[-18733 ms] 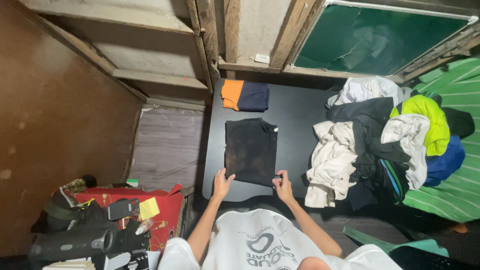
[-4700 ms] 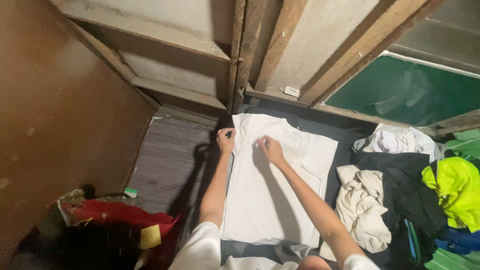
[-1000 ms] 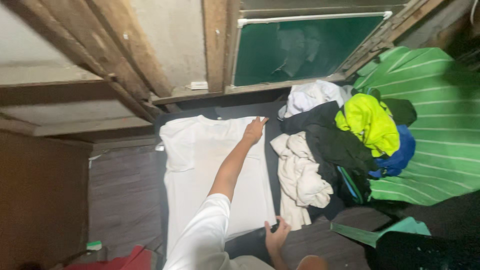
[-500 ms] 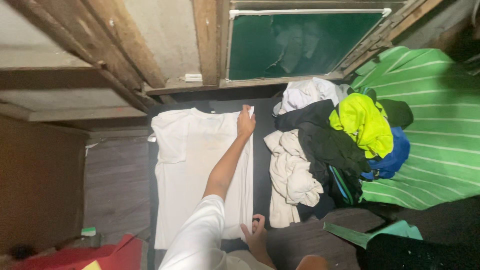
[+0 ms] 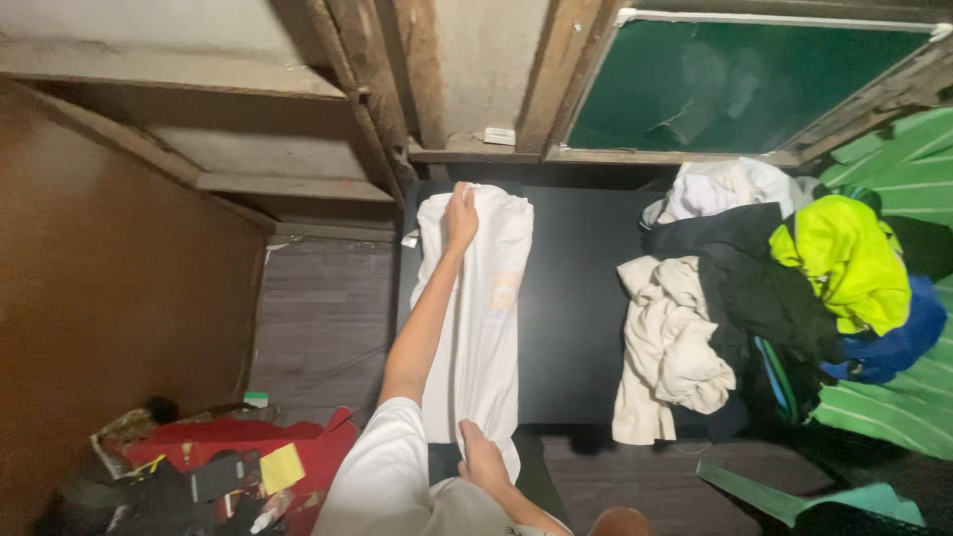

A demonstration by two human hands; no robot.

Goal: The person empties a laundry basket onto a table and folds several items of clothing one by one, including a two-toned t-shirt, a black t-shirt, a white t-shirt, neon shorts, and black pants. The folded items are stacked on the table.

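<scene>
Stretching left hand [image 5: 461,215] and near right hand [image 5: 483,463], both gripping white shirt [image 5: 483,328].

Dim room, light from above the table. White shirt [image 5: 481,308] and neon-yellow garment [image 5: 844,260] read brightest, no blown glare. Left wall and near floor sink into shadow. Wide-angle bend at edges; slight softness overall.

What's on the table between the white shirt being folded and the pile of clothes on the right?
Nothing: in the head view, only bare black table lies between the white shirt and the pile of clothes.
</scene>
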